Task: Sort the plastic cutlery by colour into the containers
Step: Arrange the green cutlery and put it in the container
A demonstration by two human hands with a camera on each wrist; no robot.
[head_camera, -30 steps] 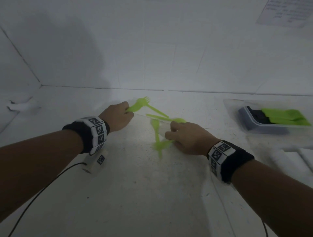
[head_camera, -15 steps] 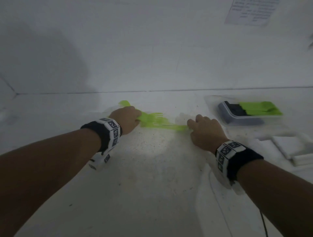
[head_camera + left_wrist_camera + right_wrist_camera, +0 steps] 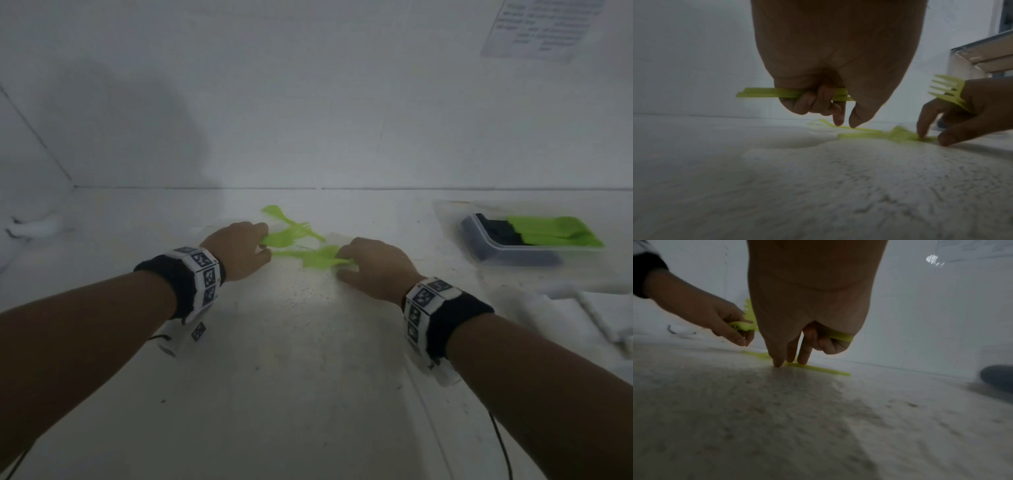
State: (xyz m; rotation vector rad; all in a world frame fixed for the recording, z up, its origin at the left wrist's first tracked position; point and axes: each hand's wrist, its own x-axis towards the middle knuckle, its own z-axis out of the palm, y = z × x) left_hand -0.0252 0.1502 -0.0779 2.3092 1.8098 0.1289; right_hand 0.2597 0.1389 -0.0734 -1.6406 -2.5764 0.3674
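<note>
Speckled white bench (image 3: 308,377); printed paper sheet (image 3: 544,27) on the wall above the bench's right end.

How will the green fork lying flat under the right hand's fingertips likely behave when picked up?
The green fork looks thin and flat against the table, so probably light but awkward to lift. The right hand may need to slide it first. Its thin plastic likely flexes slightly.

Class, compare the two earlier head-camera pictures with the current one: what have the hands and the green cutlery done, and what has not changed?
The right hand, off the cutlery half a second ago, has come back onto the loose green cutlery on the table, its fingertips pressing on it. The left hand still grips its green pieces. The container with black and green cutlery stays untouched.
</note>
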